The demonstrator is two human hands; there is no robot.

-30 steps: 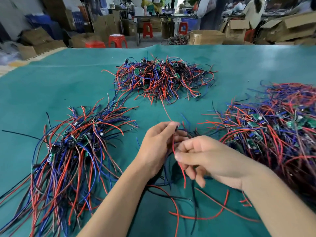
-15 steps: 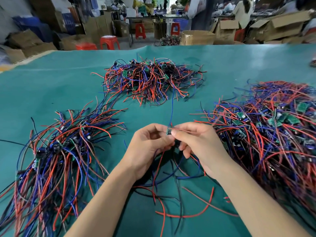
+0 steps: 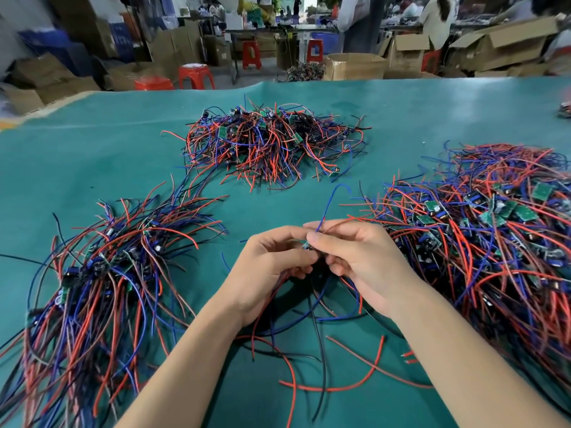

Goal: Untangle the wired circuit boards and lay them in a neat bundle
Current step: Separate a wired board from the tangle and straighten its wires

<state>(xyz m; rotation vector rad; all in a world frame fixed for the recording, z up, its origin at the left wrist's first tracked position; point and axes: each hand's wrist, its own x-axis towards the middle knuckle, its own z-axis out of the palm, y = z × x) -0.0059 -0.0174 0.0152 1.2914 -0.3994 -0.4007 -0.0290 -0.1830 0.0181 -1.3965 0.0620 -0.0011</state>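
My left hand (image 3: 272, 267) and my right hand (image 3: 361, 261) meet at the centre of the green table (image 3: 129, 143), both pinching one small wired circuit board (image 3: 307, 246). Its blue wire (image 3: 327, 208) curls up beyond my fingers, and red, blue and black leads hang below my palms onto the cloth. A combed bundle of boards (image 3: 102, 273) lies at the left with its wires running toward me. A tangled heap (image 3: 272, 146) sits farther back in the middle. A large tangled pile (image 3: 494, 236) with green boards spreads at the right.
Loose red and black wires (image 3: 324, 375) lie on the cloth between my forearms. Beyond the table's far edge stand cardboard boxes (image 3: 355, 66), red stools (image 3: 196, 76) and people working at other tables.
My right hand has come up beside my left, so both now pinch the board. A blue wire now sticks up past my fingers. The view has shifted slightly.
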